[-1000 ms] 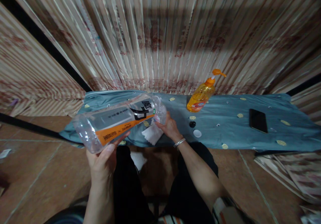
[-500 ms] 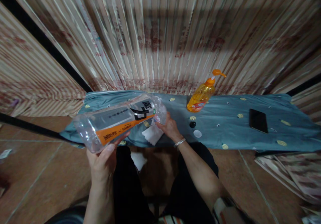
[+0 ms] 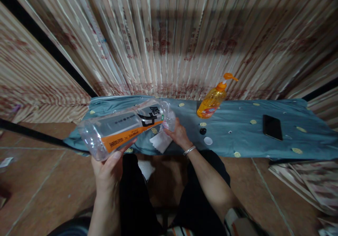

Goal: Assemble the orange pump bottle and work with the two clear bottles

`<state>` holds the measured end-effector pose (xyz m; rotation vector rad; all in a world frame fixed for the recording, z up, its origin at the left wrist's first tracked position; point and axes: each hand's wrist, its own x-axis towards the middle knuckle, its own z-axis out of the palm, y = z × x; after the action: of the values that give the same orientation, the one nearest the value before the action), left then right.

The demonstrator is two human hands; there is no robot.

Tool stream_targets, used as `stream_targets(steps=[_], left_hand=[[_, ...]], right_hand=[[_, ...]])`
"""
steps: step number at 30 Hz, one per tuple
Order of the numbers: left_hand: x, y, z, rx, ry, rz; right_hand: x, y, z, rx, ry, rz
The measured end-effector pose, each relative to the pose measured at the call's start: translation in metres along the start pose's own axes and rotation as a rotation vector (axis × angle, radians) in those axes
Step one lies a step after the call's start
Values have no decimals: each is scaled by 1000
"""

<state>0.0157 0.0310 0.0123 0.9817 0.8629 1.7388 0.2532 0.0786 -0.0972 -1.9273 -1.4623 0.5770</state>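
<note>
A large clear plastic bottle (image 3: 124, 126) with an orange, black and grey label lies tilted across the left part of the view, its neck end to the right. My left hand (image 3: 111, 162) is wrapped round its base end from below. At the neck end, my right hand (image 3: 178, 134), with a silver bracelet at the wrist, is closed on a white tissue (image 3: 161, 141) pressed against the bottle. Part of the tissue hangs down below the neck. The right fingertips are partly hidden behind the tissue and bottle.
A blue patterned cloth (image 3: 237, 134) covers the narrow table. On it are an orange pump bottle (image 3: 211, 102), a small black object (image 3: 202, 131), a whitish disc (image 3: 208, 141) and a black phone (image 3: 272, 127). Behind hangs a striped curtain (image 3: 174, 35); dark poles flank it.
</note>
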Motion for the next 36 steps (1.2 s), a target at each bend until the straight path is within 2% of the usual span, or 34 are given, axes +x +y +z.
stream_targets(steps=[7,15,22,36], left_hand=[[1,-1,1,-3,-4,26],[2,-4,-1,-2,-6,51],[2,-5,-1,27,2,56],[3,-1,3,19,4,45]], right_hand=[[0,-1,-1,-10,-19,15],[2,8,5,6,26,-47],[1,3,4,-29,9,3],[1,3,2,-15,-6,-11]])
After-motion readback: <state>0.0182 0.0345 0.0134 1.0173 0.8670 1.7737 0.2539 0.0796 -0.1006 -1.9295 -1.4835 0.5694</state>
